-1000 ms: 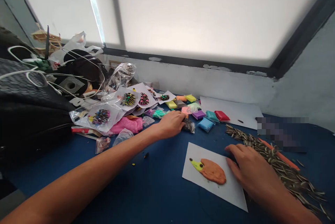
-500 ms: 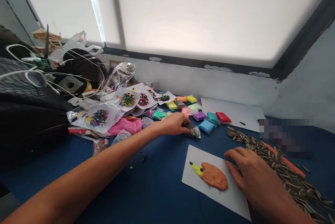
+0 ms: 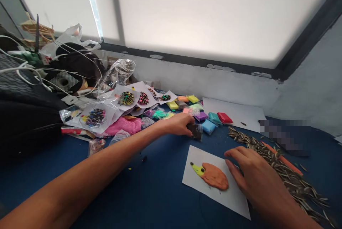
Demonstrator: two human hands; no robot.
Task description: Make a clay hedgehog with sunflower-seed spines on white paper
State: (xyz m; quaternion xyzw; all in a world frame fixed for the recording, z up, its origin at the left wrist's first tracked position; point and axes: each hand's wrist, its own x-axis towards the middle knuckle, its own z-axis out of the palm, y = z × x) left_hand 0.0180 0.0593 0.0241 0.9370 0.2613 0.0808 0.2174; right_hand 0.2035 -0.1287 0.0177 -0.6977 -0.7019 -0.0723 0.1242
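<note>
- Clay figure [image 3: 214,176] lies flat on a white card [image 3: 191,178], on the blue table [image 3: 157,175], just left of the right hand [image 3: 252,170].
- Progress: orange body, yellow-green head and two dark dots in place. Marks below the body carry no clay; body surface bare. Spiky pieces [image 3: 126,98] at far left look further along; judged part-done.
- Left hand [image 3: 180,123]: thumb and fingers pinch one end of a dark packet [image 3: 197,132].
- Right hand: thumb and forefinger spread, nothing seen between them; at the card's right edge, contact unclear.
- Around: blue packet [image 3: 208,127] beside the dark one, red packet [image 3: 224,117] further right; striped seeds [image 3: 269,157] heaped along an orange strip [image 3: 290,163].
- Obstruction: right hand hides part of the card and seeds. Pink cloth [image 3: 124,125] and wrappers crowd the left side.
</note>
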